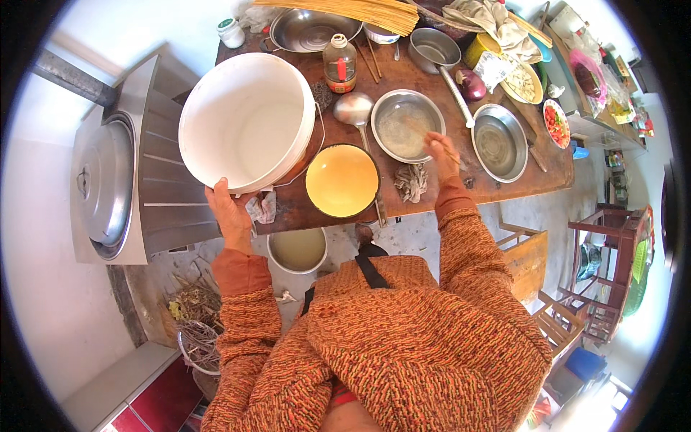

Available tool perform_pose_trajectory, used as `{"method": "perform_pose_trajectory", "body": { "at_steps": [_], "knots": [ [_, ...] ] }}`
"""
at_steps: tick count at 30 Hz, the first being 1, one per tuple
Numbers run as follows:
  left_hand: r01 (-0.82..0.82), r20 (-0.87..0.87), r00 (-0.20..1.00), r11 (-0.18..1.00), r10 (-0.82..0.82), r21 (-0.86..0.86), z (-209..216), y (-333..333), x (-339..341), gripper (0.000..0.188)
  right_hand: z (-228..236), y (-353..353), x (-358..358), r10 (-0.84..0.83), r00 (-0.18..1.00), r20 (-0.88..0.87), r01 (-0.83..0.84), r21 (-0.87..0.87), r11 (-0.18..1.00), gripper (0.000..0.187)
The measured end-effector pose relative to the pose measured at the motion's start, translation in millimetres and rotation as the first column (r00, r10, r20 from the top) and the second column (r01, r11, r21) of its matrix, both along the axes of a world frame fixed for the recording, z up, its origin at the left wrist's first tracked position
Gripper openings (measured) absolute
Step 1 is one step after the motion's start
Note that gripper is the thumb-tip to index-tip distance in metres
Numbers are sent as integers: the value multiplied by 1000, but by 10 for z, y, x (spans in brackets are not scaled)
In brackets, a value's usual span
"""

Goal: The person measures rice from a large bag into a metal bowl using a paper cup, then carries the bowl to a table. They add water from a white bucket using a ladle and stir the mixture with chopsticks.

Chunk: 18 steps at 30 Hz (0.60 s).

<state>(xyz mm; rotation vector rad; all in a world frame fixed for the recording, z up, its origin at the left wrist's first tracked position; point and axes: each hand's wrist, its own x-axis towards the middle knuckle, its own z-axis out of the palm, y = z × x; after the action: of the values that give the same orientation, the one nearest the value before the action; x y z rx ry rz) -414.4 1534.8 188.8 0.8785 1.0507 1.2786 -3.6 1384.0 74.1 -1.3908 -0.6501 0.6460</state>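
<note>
My left hand (232, 216) is closed on the near rim of a large white plastic bucket (237, 115). Its mouth faces up at me, and the inside looks bare. My right hand (443, 155) pinches what look like thin wooden chopsticks (451, 153), their tips over a steel bowl (408, 95) of cloudy, pale liquid. Between the hands sits a yellow enamel bowl (342, 180) with a dark rim. A steel ladle (353, 109) lies behind it, and a crumpled grey rag (411, 183) is just in front of the steel bowl.
On the wooden table (497, 189) are an oil bottle (339, 65), a steel saucepan (435, 50), a steel basin (499, 142), a purple onion (471, 85) and a dish of chopped red vegetables (556, 123). Dry noodles (353, 10) lie at the back. A lidded pot (105, 183) stands left; a basin (296, 249) sits below.
</note>
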Motion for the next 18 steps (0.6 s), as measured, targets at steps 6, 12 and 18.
{"method": "perform_pose_trajectory", "body": {
  "at_steps": [6,12,18],
  "knots": [
    [-31,2,1000,999,31,-7,-47,4,-68,56,208,-501,314,183,981,-66,-192,-185,964,24],
    [-2,3,1000,1000,2,-6,15,1,12,54,-3,-39,167,9,998,55,-9,-8,1000,21],
    [-5,17,1000,1000,5,6,-5,-5,-56,56,486,-348,140,197,979,-59,-206,-244,948,20]
  ]
}}
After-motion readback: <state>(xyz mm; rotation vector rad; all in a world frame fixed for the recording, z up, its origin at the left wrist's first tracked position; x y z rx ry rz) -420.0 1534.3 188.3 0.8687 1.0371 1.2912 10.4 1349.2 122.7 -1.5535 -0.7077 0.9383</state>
